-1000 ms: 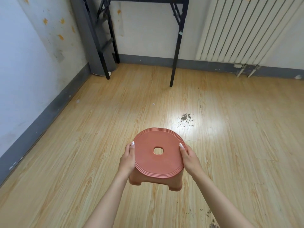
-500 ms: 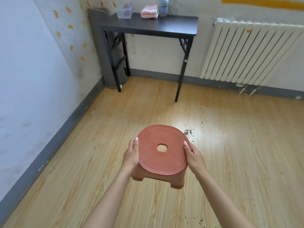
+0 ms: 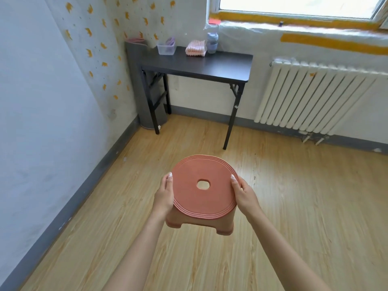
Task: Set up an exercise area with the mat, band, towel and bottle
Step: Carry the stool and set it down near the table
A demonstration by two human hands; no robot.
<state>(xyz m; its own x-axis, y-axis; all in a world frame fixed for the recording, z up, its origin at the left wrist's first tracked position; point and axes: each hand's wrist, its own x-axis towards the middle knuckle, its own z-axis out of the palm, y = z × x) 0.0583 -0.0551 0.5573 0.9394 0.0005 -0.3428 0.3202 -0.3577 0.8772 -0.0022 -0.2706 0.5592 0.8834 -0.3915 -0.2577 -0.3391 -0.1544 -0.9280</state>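
Head view. Left hand [image 3: 164,195] and right hand [image 3: 243,193] each gripped one side of the stool [image 3: 201,204], thumbs on the seat rim and fingers hidden beneath.

Task things lay well ahead, past the stool:
- The rolled mat [image 3: 133,66] stood on end, long axis vertical, just beside the counter [image 3: 210,66] on the left hand's side.
- The towel [image 3: 195,48] and bottle [image 3: 212,42] sat together on top.
- The band [image 3: 170,42] was apparently in the tub [image 3: 166,50].

No legible writing.
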